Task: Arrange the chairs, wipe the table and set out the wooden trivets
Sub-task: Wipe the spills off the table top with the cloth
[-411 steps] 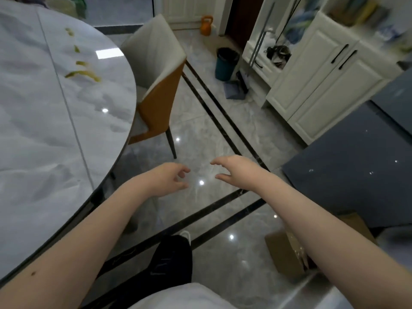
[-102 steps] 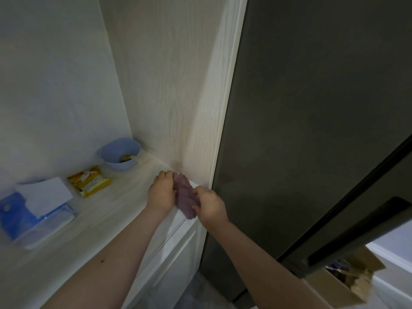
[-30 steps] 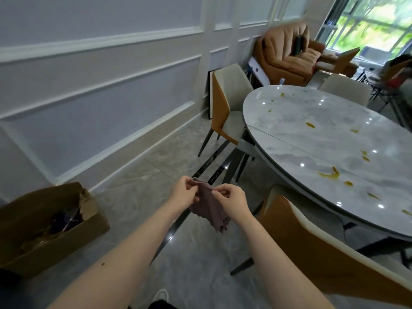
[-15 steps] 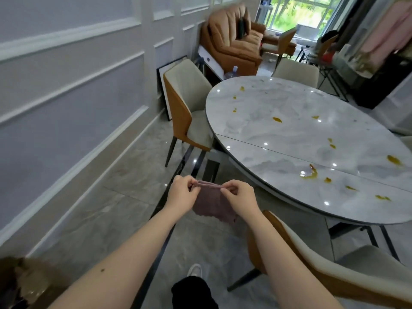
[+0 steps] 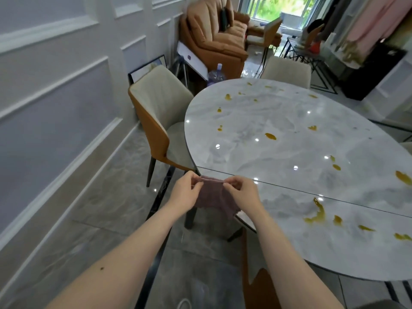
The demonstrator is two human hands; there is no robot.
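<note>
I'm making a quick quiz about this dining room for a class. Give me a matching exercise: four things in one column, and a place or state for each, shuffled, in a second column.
Things:
1. cloth
2. table
3. sofa
4. water bottle

Places or states:
A. dotted with yellow spills
B. behind the table's far edge, in front of the sofa
C. pinched by the left hand and right hand
D. against the far wall near the window

Pairs: 1-C, 2-A, 3-D, 4-B

Daylight from the far window (image 5: 282, 7) brightens my room; ceiling lights glint on the glossy grey marble table (image 5: 289, 134); edges bow.
</note>
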